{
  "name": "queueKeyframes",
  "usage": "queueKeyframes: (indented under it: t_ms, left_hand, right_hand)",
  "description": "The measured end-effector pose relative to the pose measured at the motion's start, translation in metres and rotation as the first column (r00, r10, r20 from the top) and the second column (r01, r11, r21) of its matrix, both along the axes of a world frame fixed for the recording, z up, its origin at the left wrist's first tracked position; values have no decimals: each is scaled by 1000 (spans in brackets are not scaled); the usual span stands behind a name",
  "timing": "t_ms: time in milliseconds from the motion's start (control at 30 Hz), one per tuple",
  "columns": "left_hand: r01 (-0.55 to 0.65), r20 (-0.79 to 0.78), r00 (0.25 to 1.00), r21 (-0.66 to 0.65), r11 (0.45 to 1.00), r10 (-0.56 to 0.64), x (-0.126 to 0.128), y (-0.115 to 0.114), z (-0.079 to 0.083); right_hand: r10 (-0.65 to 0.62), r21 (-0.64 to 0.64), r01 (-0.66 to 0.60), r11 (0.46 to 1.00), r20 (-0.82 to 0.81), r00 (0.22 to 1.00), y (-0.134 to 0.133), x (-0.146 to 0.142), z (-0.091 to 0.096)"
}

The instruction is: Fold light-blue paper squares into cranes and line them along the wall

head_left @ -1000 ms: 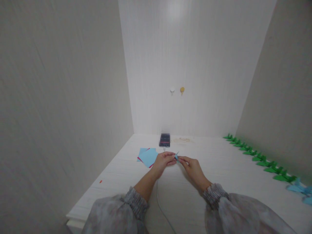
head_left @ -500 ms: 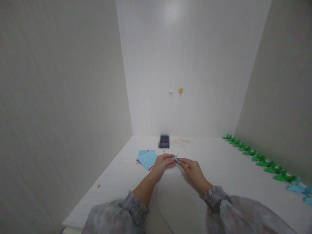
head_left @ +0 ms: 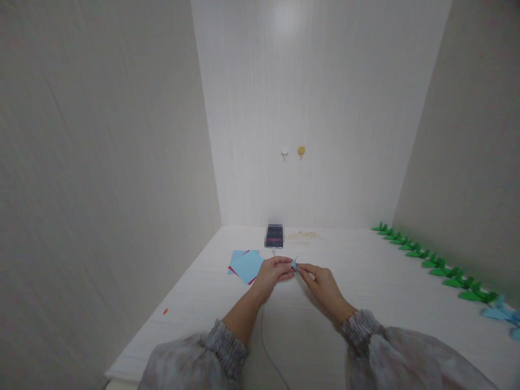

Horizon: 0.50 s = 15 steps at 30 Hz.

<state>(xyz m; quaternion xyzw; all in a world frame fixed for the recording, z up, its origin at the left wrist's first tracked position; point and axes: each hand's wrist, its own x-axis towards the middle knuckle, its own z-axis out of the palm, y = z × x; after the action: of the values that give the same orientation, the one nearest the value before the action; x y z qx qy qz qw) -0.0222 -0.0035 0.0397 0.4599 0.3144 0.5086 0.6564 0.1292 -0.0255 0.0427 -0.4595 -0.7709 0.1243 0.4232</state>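
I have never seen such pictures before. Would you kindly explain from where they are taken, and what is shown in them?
There is no machine here: the camera is worn on a person's head and looks forward and down. The person's bare left hand and right hand together hold a small folded blue paper. On the white table are blue and red paper sheets, a phone-like device, a pale cable and, along the right wall, green folded figures with blue ones nearer the camera.

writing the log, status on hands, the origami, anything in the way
Left hand, right hand pinching small blue origami piece. White cable beneath left hand; nothing seen blocking.
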Motion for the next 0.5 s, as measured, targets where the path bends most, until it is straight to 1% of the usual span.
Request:
queueKeyframes:
  t_ms: [500]
  left_hand:
    - [7, -12, 1000, 1, 1000, -7, 0, 0, -1]
  right_hand:
    - [-15, -2, 15, 1000, 46, 999, 1, 0, -2]
